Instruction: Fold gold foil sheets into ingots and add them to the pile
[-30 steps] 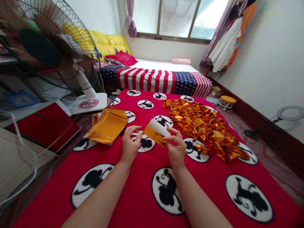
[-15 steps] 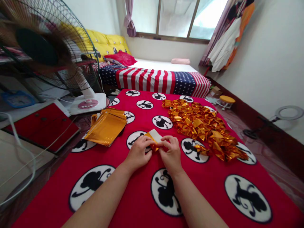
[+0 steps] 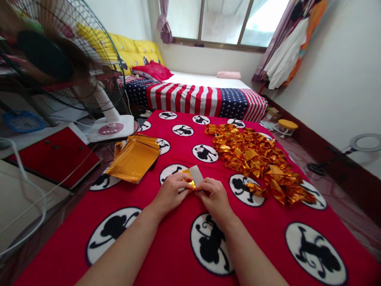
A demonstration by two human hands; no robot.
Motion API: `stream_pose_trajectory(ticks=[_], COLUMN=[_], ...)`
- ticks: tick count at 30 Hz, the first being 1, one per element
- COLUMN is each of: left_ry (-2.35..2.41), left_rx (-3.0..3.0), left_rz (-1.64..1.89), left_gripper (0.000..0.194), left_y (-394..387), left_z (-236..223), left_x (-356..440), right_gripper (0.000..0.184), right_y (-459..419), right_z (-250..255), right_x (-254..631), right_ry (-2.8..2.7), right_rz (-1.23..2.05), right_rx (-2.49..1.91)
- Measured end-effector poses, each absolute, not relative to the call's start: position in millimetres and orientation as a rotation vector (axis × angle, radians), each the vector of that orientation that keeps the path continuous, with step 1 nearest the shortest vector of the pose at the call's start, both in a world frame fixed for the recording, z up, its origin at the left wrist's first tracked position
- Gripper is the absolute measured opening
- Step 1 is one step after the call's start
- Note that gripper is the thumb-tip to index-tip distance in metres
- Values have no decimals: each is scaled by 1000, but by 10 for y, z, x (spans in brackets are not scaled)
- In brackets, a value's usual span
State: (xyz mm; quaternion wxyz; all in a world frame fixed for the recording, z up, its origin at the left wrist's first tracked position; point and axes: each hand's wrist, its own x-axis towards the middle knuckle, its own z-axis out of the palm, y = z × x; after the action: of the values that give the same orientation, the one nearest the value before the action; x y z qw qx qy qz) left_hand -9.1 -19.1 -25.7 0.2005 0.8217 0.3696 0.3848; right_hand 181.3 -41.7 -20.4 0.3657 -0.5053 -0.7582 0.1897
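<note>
Between my two hands, over the red cloth, is a partly folded sheet of gold foil paper, its pale back showing on the far side. My left hand pinches its near left part with fingers closed. My right hand grips the near right part, fingertips almost meeting the left ones. A stack of flat gold foil sheets lies left of my hands. To the right spreads a pile of folded gold foil pieces, and one small folded piece sits nearer my right hand.
The red cloth with monkey prints covers the surface under my hands. A standing fan is at the left beside a red-fronted cabinet. Behind is a bed with a striped, starred cover; a yellow stool stands at the right.
My fingers have shifted slightly on the foil sheet, and the right fingers are now lower and more curled. The pale part stands at a different angle. The view has shifted slightly.
</note>
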Motion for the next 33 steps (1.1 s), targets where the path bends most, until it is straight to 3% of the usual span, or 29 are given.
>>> stream_pose_trajectory(ticks=[10, 33], left_ry=[1053, 1078], left_rx=[2052, 2019], left_rz=[1035, 862], left_gripper=[2, 11], left_y=[-213, -192], left_z=[-149, -79], left_x=[-140, -216], right_gripper=[12, 13], right_y=[-394, -430], right_z=[-195, -87], right_x=[1900, 1858], right_ry=[-1903, -2066], right_rz=[683, 553], right_rx=[-1242, -1357])
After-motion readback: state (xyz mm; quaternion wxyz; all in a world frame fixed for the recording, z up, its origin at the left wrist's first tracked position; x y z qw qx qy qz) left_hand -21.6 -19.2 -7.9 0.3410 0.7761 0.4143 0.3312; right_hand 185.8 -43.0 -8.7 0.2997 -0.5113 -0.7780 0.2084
